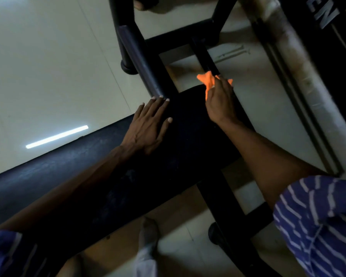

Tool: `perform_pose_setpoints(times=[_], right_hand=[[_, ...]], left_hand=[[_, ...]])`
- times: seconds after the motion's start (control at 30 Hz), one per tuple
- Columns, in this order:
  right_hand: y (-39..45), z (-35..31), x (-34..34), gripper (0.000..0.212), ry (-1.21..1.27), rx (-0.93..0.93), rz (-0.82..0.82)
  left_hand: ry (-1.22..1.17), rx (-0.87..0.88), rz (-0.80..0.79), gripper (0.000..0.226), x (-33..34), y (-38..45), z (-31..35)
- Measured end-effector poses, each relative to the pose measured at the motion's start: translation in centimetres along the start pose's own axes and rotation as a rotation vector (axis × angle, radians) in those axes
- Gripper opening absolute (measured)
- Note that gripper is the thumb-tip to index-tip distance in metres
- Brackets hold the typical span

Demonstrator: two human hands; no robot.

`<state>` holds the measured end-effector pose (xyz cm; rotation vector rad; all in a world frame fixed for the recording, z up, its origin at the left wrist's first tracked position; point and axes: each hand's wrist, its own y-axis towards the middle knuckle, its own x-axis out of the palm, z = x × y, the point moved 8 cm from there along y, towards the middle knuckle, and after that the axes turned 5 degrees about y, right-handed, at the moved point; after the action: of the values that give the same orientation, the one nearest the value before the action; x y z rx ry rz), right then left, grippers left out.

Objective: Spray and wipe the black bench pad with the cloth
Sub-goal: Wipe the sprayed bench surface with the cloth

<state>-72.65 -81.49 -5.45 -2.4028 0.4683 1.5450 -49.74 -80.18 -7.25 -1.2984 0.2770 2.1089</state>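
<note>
The black bench pad [190, 136] runs from the lower left to the middle of the view. My left hand [148, 124] lies flat on the pad near its far left edge, fingers spread, holding nothing. My right hand [220, 102] is at the pad's far end, shut on an orange cloth [207, 80] that sticks out beyond the fingers and over the end of the pad. No spray bottle is in view.
The black metal bench frame [140, 56] rises just beyond the pad, with a crossbar [176, 42] and a foot [128, 68] on the pale tiled floor [48, 66]. A worn white upright post [288, 62] stands at the right. My foot [148, 230] is below the pad.
</note>
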Motion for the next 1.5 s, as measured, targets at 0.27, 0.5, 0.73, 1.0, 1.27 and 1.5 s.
perform_pose_setpoints(times=[0.27,0.5,0.73,1.0,1.27,1.5], right_hand=[[-11.5,0.5,-0.3,0.05,-0.008,-0.059,-0.008],[-4.2,1.3,-0.4,0.058,-0.073,-0.034,-0.012],[-12.3,3.2,-1.5,0.052,-0.052,-0.013,0.036],[-10.2,4.0,-1.7,0.056,-0.126,0.08,0.037],[-13.7,4.7,-1.8,0.053,-0.047,0.093,0.071],[-17.2,6.1,-2.0,0.05,0.15,0.183,0.179]], left_hand=[[0.01,0.028,0.014,0.06,0.6,-0.2,1.4],[0.115,0.187,0.003,0.061,1.2,2.7,4.2],[0.152,0.17,-0.046,0.062,2.1,2.8,4.4],[0.136,0.16,-0.014,0.064,1.7,2.9,5.2],[0.192,0.278,-0.056,0.063,3.2,2.7,7.2],[0.232,0.289,-0.088,0.063,4.2,2.9,8.0]])
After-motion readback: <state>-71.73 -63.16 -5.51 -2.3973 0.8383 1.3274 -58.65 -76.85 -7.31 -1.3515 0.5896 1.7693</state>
